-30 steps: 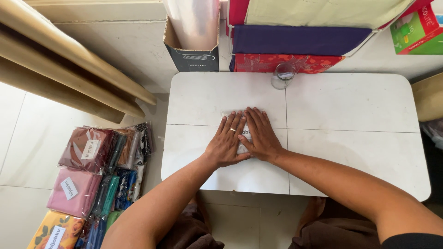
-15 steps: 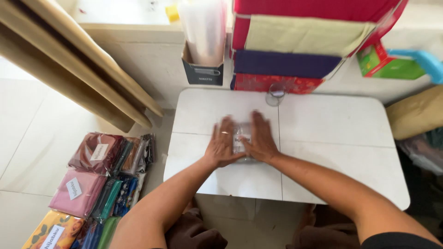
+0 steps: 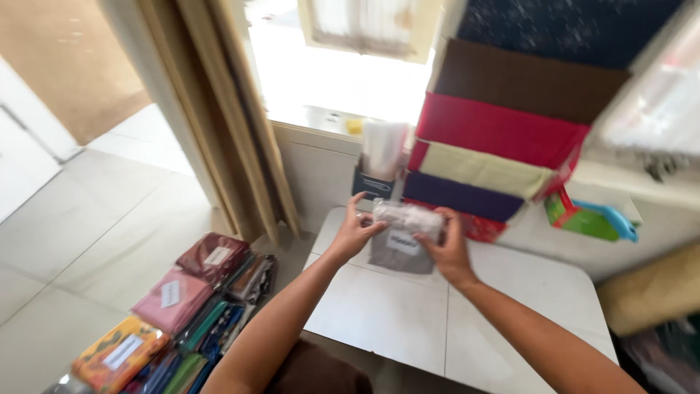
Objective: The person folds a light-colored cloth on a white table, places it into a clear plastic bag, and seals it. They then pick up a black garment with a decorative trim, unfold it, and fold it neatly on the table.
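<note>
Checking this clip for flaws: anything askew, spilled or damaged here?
Nothing stands out. Left hand and right hand hold a clear-wrapped grey fabric packet above the white table; packaged fabrics lie stacked on the floor.

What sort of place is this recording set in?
Probably a small home workspace or shop for packing cloth: folded fabrics stacked by the window, bagged cloth packets on the tiled floor, and both hands holding a bagged packet over a low white table.

Blown-out window (image 3: 350, 69) glare, motion-blurred edges
</note>
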